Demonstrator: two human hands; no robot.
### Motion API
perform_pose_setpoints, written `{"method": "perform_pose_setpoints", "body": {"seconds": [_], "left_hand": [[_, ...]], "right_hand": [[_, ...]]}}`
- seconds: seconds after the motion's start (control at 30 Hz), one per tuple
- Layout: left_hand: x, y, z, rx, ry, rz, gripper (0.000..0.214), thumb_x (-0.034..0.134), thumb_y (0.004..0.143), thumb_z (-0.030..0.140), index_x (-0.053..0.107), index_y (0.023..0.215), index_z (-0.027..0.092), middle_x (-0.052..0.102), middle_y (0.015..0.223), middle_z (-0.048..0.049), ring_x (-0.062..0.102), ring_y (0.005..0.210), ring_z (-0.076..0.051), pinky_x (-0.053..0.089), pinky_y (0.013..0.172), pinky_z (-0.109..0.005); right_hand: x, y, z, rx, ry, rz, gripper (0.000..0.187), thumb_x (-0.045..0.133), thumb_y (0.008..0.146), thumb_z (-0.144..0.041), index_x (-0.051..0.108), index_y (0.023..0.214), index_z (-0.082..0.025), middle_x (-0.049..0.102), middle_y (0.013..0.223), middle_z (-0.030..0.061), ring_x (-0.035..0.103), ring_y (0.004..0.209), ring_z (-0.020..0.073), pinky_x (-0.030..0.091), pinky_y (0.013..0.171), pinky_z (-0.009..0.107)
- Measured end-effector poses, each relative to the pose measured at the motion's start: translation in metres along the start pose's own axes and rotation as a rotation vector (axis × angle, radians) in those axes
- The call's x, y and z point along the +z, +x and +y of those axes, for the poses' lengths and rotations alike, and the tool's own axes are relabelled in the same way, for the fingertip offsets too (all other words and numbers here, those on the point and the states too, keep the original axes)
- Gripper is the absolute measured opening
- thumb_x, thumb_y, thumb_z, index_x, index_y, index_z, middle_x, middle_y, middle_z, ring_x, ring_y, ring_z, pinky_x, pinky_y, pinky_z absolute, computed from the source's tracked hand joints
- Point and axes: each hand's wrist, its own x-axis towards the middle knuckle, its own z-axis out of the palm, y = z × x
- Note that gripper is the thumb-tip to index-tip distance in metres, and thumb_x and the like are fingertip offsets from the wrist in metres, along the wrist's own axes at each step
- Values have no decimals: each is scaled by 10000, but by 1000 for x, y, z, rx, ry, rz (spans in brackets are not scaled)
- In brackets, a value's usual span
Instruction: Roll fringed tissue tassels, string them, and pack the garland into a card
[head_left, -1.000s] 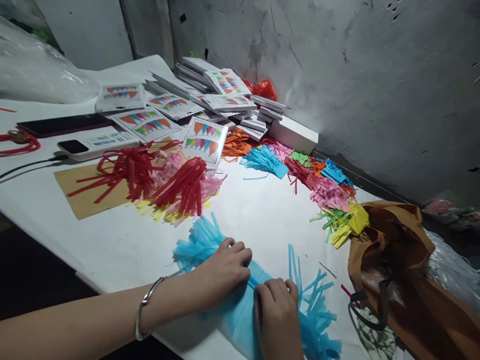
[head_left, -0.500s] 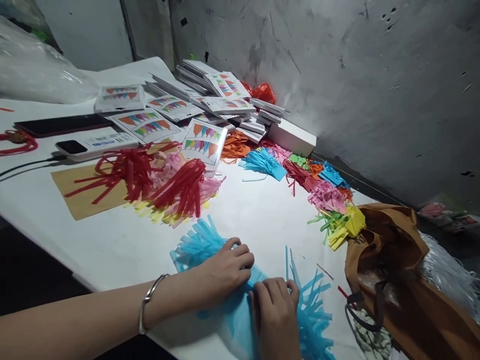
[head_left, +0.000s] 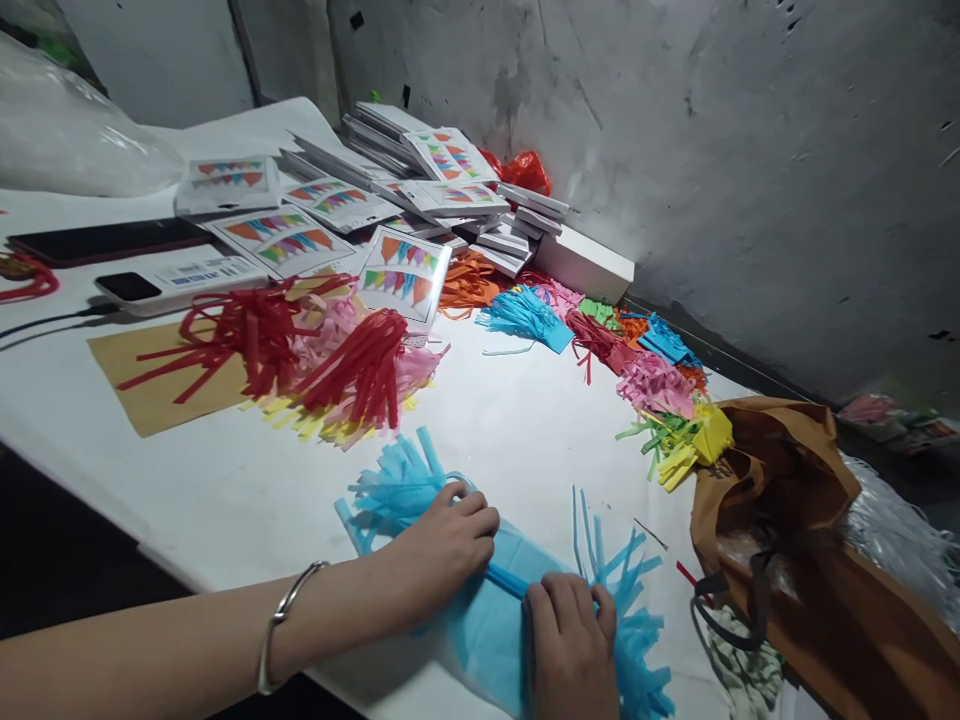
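In the head view, the left hand (head_left: 451,535) is seen just below the frame's centre, its fingers curled down onto a sheet of blue paper (head_left: 484,645); the right hand (head_left: 573,640), lower and further right, is laid on the same sheet with fingers bent. Whether the paper is pinched or only pressed by either hand cannot be told. The sheet is spread on the white table (head_left: 487,440) at the bottom centre, with blue fringe (head_left: 397,485) at its upper-left end and more strips at lower right.

Since the earlier pictures, the right hand has been shifted rightward, and a longer stretch of a darker blue ridge (head_left: 506,580) has been exposed between the hands. From this it may be judged that the ridge is being worked along its length.

The fingertips of both hands are largely hidden, the right wrist is cut off by the lower edge, and part of the sheet is covered by the left forearm. The inside of the brown bag (head_left: 769,465), at right, is hard to make out.
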Motion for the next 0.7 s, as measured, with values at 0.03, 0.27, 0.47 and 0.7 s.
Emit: {"method": "perform_pose_setpoints", "body": {"seconds": [0.03, 0.27, 0.47, 0.7], "left_hand": [[0, 1, 3, -45, 6, -19, 128, 702, 815, 108, 641, 739, 191, 633, 838, -36, 520, 843, -234, 298, 844, -443], [-8, 15, 18, -214, 43, -170, 102, 734, 708, 222, 661, 738, 157, 624, 841, -100, 533, 864, -305, 327, 862, -535], [-5, 15, 11, -37, 124, -63, 155, 754, 748, 107, 629, 700, 185, 606, 802, -54, 524, 841, -259, 313, 887, -499], [2, 18, 16, 187, 194, -20, 236, 792, 788, 167, 653, 603, 207, 581, 706, -10, 496, 809, -234, 214, 1028, -542]], "right_hand": [[0, 3, -2, 50, -1, -1, 272, 358, 961, -76, 570, 906, -237, 640, 894, 58, 560, 900, 265, 300, 941, 486], [-2, 23, -11, 96, -116, -63, 275, 397, 905, -34, 484, 769, -258, 550, 749, 41, 499, 743, 268, 282, 812, 462], [-2, 24, 0, 175, 60, -145, 214, 463, 894, -100, 510, 745, -247, 569, 733, 20, 530, 736, 246, 266, 768, 402], [-2, 29, 5, 227, 75, -191, 205, 549, 838, -107, 532, 682, -238, 603, 693, 4, 560, 715, 228, 254, 741, 376]]}}
